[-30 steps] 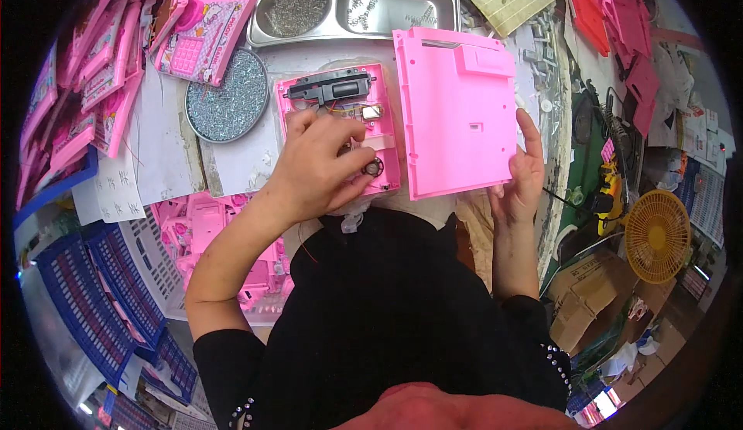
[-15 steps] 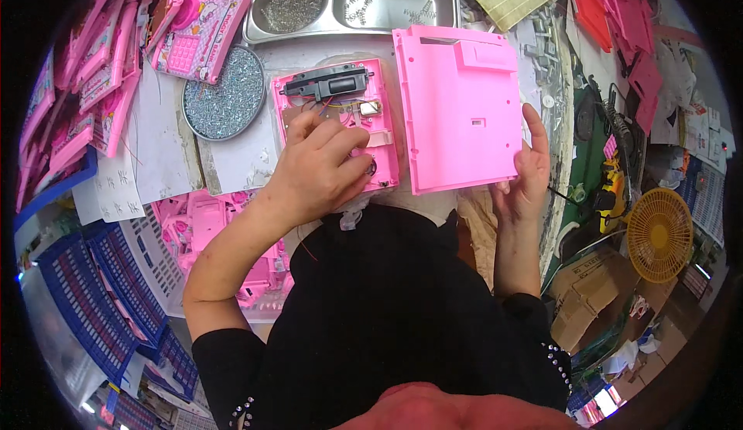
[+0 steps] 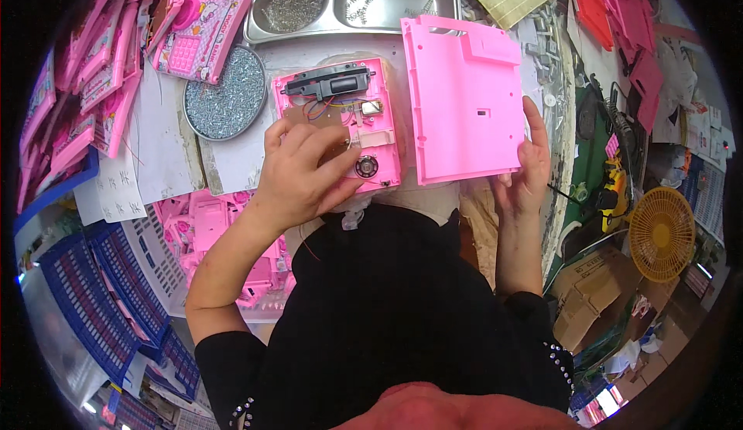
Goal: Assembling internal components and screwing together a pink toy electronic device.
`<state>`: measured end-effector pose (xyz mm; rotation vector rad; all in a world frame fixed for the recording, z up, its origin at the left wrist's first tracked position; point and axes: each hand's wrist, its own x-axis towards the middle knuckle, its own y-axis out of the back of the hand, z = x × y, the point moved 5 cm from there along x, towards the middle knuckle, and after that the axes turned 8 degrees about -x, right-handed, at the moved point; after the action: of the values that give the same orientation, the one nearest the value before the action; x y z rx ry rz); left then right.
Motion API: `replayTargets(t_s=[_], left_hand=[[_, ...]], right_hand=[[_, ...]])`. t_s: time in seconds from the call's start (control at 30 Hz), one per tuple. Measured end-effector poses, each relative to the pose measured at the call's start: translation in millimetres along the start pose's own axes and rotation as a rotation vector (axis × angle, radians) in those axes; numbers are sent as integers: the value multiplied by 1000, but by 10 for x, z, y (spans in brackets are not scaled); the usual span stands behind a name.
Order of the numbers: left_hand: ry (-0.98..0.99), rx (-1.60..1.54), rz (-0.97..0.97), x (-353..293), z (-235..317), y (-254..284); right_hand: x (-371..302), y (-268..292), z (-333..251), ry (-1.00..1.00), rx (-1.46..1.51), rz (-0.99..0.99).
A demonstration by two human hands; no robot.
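Note:
An open pink plastic casing lies on the table before me. It holds a dark mechanism, a brown circuit board, thin wires, a small metal motor and a round black speaker. My left hand is over the casing's lower left, fingers curled together at the board's edge beside the speaker. Whatever lies between the fingertips is hidden. My right hand grips the right edge of a pink back panel, which is tilted up beside the casing.
A round dish of small screws stands left of the casing. Beyond it is a metal tray with springs. Pink printed covers pile up at the left; a crate of pink parts sits below. A yellow fan is at right.
My left hand has moved slightly down and left, uncovering the speaker and more of the wires. The pink panel in my right hand has shifted a little away from me and tilted.

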<state>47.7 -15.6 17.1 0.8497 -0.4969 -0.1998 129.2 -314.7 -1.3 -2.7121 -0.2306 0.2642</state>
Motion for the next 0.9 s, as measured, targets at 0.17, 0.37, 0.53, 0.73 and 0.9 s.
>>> replayTargets(t_s=[0.17,0.37,0.53,0.73,0.9], left_hand=[[21,-93,68,-20,15,89],[627,-1262,290,6,-71,77],[629,-677,272,-194,-33,165],[565,-308,163,-250,-166,117],[559,-388,214,-286,-197,92]], right_hand=[[24,-69,13,4,-34,-13],[-26,-641,244,-121,-143,-165],[-195,-825,340,109,-870,-257],[-166,-885,436,193,-1174,-335],[-198,-829,473,79,-1057,-381]])
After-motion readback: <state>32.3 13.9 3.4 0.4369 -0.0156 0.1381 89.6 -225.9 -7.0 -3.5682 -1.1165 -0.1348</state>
